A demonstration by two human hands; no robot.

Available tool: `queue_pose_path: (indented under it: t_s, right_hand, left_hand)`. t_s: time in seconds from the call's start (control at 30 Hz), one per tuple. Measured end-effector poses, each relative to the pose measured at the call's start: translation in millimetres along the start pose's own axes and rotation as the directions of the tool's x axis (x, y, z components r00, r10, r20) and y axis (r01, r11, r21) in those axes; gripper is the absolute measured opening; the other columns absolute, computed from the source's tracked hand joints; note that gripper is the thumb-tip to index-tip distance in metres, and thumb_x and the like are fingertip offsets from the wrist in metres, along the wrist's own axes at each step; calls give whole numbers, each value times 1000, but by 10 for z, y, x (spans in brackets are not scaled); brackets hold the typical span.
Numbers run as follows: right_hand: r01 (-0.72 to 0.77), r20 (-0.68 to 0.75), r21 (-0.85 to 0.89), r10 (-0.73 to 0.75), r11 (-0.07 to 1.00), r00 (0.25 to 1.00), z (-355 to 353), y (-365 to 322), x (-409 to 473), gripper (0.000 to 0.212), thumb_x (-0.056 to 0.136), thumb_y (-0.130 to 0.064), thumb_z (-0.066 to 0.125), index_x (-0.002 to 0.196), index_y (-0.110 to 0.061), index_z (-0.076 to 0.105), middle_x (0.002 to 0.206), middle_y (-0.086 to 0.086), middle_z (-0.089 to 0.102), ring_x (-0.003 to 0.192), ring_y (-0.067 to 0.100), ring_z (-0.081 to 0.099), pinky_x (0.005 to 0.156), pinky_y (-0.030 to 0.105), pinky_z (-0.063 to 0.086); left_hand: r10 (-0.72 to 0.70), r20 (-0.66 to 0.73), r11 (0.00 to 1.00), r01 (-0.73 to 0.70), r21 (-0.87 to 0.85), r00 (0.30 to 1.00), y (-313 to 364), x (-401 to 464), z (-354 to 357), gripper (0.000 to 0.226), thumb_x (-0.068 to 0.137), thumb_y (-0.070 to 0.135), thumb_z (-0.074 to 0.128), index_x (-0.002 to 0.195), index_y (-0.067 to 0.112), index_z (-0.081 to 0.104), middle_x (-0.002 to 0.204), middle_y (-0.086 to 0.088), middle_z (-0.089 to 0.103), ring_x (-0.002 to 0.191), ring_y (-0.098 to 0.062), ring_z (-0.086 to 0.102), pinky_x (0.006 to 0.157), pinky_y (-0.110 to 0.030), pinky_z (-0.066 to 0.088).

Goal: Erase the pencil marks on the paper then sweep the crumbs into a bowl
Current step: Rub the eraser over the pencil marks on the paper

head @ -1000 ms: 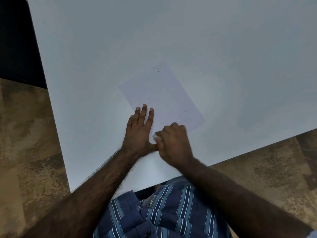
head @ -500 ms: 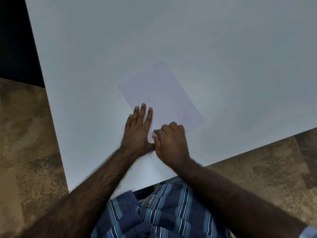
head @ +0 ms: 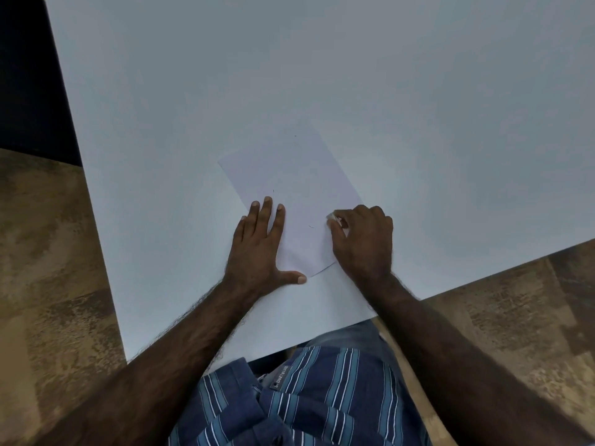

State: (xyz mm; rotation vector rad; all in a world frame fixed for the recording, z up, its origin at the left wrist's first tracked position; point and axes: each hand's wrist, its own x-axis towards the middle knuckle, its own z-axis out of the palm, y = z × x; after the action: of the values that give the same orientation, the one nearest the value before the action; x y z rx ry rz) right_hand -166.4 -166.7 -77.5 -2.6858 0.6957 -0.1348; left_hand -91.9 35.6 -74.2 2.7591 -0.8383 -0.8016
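- The right hand has its fingers curled, thumb and fingertips pinching a small white eraser — only its pale end shows past the fingertips, low over the right part of the paper; whether it touches the sheet cannot be told.
- The left hand lies flat, fingers straight and close together, thumb spread out to the right; it presses down the left edge and near corner of the paper.
- Between the two hands, a short curved pencil mark shows on the sheet, just left of the eraser.
- Two fainter specks sit farther up the sheet — one above the left fingertips, one near the far edge; too small to tell what they are.
- The paper lies at a slant on a white table, its near corner close to the table's near edge.
- Both bare forearms reach in from below, over a blue striped shirt.
- Mottled brown floor shows to either side of the table.
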Motion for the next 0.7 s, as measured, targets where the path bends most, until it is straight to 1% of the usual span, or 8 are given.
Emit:
queue_pose_path:
  t_s: [0.17, 0.27, 0.33, 0.43, 0.5, 0.57, 0.63, 0.7]
  right_hand:
    - [8, 15, 34, -9, 999, 1000, 44, 8, -53, 11, 98, -30, 68, 100, -25, 77, 88, 0, 69, 83, 27, 60, 77, 43, 45]
    - [-1, 16, 53, 0, 999, 1000, 35, 10, -63, 13, 99, -29, 69, 104, -21, 78, 93, 1, 73, 87, 26, 63, 79, 44, 49]
    - [16, 18, 57, -17, 998, 1000, 21, -14, -115, 14, 98, -30, 72, 107, -19, 78, 95, 2, 75, 89, 25, 65, 81, 45, 52]
    - [105, 95, 129, -118, 986, 988, 53, -135, -332, 15, 98, -32, 71, 106, -22, 79, 95, -2, 76, 90, 21, 64, 85, 41, 47]
    - [226, 147, 154, -249, 962, 957, 100, -215, -514, 14, 99, -29, 67, 101, -22, 79, 92, -2, 75, 87, 21, 62, 81, 39, 43]
    - [307, 135, 139, -325, 941, 936, 102, -179, -550, 14, 99, -26, 67, 100, -19, 79, 90, 0, 74, 85, 22, 62, 78, 39, 45]
    - [302, 93, 75, -308, 950, 947, 58, -63, -423, 14, 100, -25, 66, 99, -19, 79, 89, 1, 73, 86, 26, 61, 79, 42, 46]
    - [190, 17, -8, -190, 982, 982, 3, 98, -248, 13, 100, -23, 66, 96, -19, 78, 85, 4, 71, 85, 31, 60, 79, 45, 45]
  left_hand:
    - [41, 6, 999, -41, 10, 999, 113, 72, -115, 144, 71, 86, 68, 168, 13, -7, 173, -11, -27, 160, -29, -25, 132, -44, -10]
    - [103, 29, 994, -103, -23, 994, 164, 146, -155, 143, 72, 76, 79, 167, 21, -13, 171, -10, -32, 159, -29, -29, 129, -41, -12]
    - [121, 65, 993, -120, -22, 991, 168, 176, -143, 144, 72, 76, 79, 167, 25, -16, 170, -9, -34, 158, -30, -31, 128, -43, -12]
    - [114, 72, 993, -113, -24, 991, 138, 190, -104, 142, 70, 82, 75, 167, 27, -14, 170, -9, -34, 158, -31, -30, 128, -44, -12]
    - [113, 48, 994, -113, 2, 992, 124, 196, -86, 139, 72, 84, 70, 167, 27, -14, 171, -9, -32, 159, -31, -27, 131, -48, -7]
    - [112, 49, 994, -112, 7, 993, 113, 204, -86, 142, 70, 87, 69, 167, 27, -15, 171, -9, -32, 160, -31, -27, 131, -47, -6]
    - [108, 69, 994, -108, -9, 992, 105, 214, -97, 147, 65, 87, 73, 167, 29, -16, 171, -7, -34, 159, -30, -28, 127, -43, -9]
    - [102, 77, 995, -101, -17, 992, 101, 214, -99, 149, 64, 85, 77, 166, 31, -16, 170, -5, -36, 159, -29, -29, 127, -42, -9]
